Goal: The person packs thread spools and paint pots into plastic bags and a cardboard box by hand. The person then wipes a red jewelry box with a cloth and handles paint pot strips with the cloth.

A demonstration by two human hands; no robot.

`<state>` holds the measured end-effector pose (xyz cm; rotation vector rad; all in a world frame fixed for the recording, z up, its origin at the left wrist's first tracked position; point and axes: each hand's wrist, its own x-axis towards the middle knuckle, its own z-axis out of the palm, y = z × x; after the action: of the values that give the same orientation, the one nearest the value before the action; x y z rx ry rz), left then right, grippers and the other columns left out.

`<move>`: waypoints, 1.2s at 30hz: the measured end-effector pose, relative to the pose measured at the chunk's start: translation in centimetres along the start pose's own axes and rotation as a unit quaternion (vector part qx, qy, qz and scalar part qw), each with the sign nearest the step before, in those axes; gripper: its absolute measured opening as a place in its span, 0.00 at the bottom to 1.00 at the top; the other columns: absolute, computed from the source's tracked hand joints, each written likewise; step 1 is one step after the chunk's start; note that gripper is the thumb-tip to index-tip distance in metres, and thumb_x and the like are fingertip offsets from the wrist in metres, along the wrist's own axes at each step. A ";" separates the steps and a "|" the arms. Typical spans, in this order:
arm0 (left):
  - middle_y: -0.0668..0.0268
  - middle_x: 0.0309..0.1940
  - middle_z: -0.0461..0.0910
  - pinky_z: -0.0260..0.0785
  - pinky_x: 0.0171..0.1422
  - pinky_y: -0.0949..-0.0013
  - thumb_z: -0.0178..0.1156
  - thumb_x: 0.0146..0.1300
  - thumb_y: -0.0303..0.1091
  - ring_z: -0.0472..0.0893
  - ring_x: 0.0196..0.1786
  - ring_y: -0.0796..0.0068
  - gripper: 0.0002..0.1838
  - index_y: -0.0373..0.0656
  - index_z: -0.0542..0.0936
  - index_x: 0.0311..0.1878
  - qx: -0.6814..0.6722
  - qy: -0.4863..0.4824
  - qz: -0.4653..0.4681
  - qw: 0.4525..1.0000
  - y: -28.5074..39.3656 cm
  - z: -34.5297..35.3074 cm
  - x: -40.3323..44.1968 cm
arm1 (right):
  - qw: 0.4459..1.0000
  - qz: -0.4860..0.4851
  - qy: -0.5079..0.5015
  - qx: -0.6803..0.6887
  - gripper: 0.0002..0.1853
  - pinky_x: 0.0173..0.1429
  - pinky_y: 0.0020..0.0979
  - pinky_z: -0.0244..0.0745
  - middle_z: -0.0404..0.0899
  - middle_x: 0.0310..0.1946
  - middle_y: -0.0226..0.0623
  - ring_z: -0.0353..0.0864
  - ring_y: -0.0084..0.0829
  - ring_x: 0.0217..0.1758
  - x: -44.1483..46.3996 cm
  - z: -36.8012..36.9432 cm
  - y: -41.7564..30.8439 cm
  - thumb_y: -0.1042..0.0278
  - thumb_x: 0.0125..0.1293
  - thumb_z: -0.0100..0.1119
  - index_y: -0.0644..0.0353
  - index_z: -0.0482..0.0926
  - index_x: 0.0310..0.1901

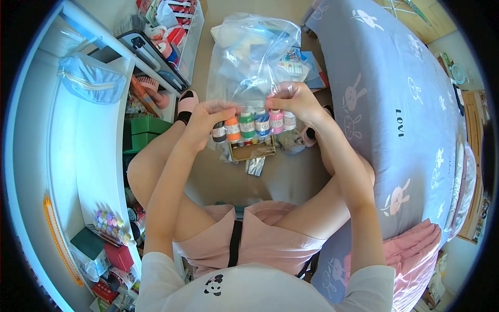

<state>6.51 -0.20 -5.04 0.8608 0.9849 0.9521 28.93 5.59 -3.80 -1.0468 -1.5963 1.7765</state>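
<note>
A clear plastic pack holds a row of small paint bottles (247, 125), with black, orange, green, blue, pink and whitish ones side by side. My left hand (207, 120) pinches the pack's upper edge at the left, thumb pointing inward. At the right end of the same edge, my right hand (295, 104) grips it between thumb and fingers. Just below the bottles, a shallow cardboard box (253, 152) sits on the floor with small items partly hidden inside. A large clear plastic bag (249, 57) lies behind the pack, over papers and other items.
To the right is a bed with a grey-blue sheet (400, 130). White shelving (99, 156) stands at the left, holding a light blue pouch (93, 78). Green boxes (145, 132) are beside my left leg. A crumpled grey bag (291, 142) and a silvery packet (255, 166) lie on the floor.
</note>
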 end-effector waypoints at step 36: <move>0.69 0.33 0.78 0.63 0.33 0.75 0.63 0.47 0.38 0.73 0.29 0.82 0.17 0.45 0.75 0.42 -0.019 0.084 -0.429 0.899 -27.4 -7.9 -3.6 | 0.885 0.252 -0.246 -0.306 0.09 0.32 0.28 0.71 0.79 0.24 0.34 0.75 0.24 0.27 -2.8 2.9 28.2 0.70 0.39 0.66 0.61 0.81 0.25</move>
<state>5.07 -11.62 -31.37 0.2345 1.3227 0.2758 31.25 -2.90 -30.93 -1.4792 -2.4905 2.0268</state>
